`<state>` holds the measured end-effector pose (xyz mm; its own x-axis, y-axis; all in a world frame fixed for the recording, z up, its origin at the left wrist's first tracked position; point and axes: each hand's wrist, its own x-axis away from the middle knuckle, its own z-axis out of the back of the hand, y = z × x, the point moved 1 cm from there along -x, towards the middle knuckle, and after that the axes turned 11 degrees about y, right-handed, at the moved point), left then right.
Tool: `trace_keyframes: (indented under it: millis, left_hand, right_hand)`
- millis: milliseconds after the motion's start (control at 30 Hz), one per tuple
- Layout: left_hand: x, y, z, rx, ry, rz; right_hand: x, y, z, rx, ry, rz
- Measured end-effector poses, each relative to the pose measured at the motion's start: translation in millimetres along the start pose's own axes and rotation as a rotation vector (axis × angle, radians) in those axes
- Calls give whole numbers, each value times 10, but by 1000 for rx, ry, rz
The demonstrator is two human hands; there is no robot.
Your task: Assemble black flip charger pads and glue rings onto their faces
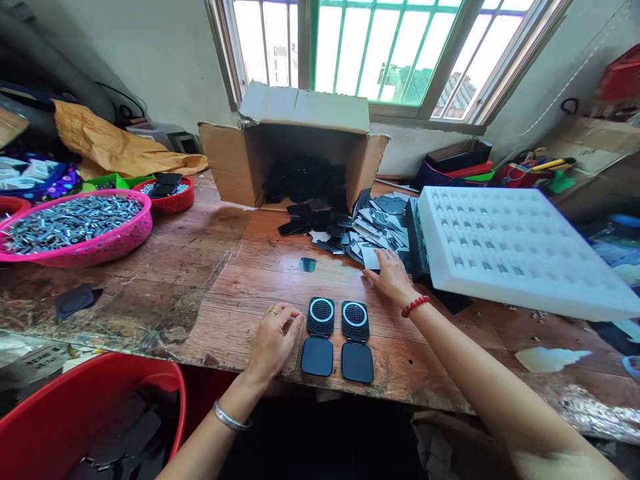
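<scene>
Two black hinged devices lie unfolded side by side near the table's front edge, the left one and the right one, each with a pale ring on its upper half. My left hand rests just left of them, fingers curled with thumb and fingertips close together; whether it holds anything is hidden. Farther back, my right hand reaches to a pile of white and dark flat pieces, its thumb and fingers at a white square piece. A small dark square lies alone on the wood.
An open cardboard box with black parts stands at the back. White foam trays lie at right. Pink and red baskets of metal parts sit left, and a red tub stands below the table edge.
</scene>
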<state>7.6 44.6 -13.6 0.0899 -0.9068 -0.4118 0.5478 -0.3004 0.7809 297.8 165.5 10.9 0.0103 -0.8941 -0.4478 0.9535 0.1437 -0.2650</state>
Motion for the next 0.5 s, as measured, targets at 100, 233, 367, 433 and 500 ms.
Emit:
trace_keyframes:
  millis: [100, 233, 367, 433, 500]
  left_hand:
    - [11, -52, -49, 33, 15, 55]
    - [18, -59, -42, 53, 14, 80]
    - [14, -34, -20, 88, 14, 114]
    - [9, -35, -17, 114, 27, 147]
    - [-6, -40, -12, 143, 45, 187]
  right_hand:
    - [-17, -23, -65, 14, -42, 5]
    - [-25, 3, -38, -26, 8, -9]
    - [-72, 62, 215, -108, 225, -58]
    - [-45, 26, 411, -146, 369, -73]
    - [41, -86, 603, -233, 472, -94]
